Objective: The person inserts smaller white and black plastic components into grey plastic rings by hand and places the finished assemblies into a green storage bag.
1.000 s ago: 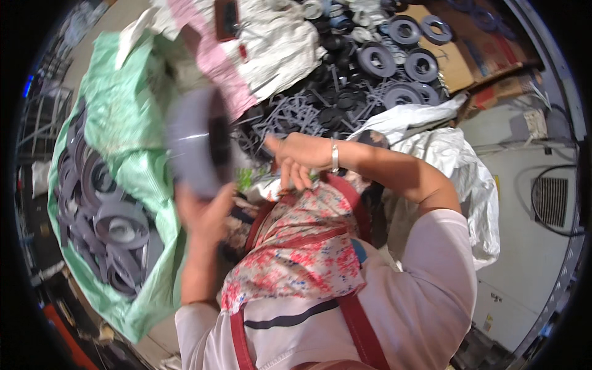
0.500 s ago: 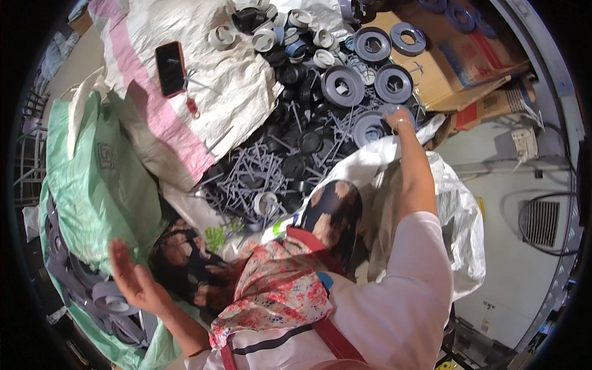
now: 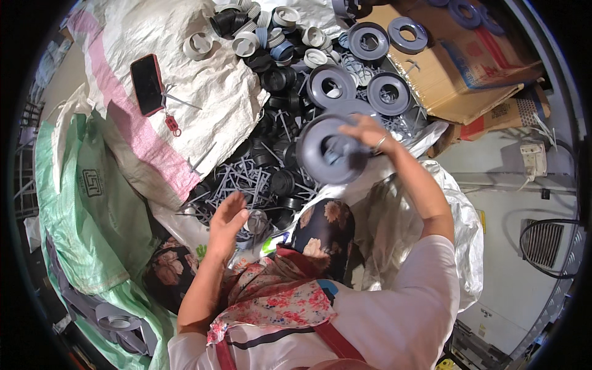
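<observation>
- Grips a grey ring [image 3: 310,151] (blurred) by its right rim with the right hand [image 3: 367,133], right of loose grey sticks [image 3: 246,179].
- Has the left hand [image 3: 226,221] unclenched, with fingers released, nearer and farther left, beside a white cap [image 3: 255,222].

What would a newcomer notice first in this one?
The blurred grey ring in the right hand, near the picture's middle. Next, the black caps heaped to its left, and a red-cased phone lying on the white woven sheet, upper left.
</observation>
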The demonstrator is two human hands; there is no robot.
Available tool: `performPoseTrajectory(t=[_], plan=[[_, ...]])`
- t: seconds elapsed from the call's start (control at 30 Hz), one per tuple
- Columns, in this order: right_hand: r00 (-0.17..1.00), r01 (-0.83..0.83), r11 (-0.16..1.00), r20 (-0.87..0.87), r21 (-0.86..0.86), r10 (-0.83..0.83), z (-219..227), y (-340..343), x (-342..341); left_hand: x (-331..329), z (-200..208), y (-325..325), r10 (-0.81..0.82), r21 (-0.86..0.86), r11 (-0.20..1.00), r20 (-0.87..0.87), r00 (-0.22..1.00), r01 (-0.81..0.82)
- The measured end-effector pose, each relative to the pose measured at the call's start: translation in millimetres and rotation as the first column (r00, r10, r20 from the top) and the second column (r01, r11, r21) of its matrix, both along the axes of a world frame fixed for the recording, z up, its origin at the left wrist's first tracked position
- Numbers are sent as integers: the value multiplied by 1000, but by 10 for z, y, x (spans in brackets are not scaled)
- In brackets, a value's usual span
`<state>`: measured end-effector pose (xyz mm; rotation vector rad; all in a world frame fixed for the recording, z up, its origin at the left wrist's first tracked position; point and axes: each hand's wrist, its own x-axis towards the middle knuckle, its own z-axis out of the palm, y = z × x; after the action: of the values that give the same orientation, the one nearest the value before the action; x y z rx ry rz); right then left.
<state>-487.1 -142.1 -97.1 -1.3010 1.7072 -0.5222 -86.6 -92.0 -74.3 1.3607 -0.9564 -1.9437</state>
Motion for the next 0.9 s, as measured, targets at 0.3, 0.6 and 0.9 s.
performPoseTrajectory(t=[0.3, 0.6, 0.9], plan=[[999, -45, 987, -17, -155, 43, 287, -421, 574, 82, -232, -82, 49, 292, 956, -234, 971, 22], [-230, -238, 919, -938, 314, 260, -989, -883, -1502, 615, -298, 42, 35, 236, 971, 50, 998, -46], [-132, -141, 912, -920, 386, 369, -1115, -1457, -1748, 947, -41, -1, 179, 326, 926, 68, 982, -191]])
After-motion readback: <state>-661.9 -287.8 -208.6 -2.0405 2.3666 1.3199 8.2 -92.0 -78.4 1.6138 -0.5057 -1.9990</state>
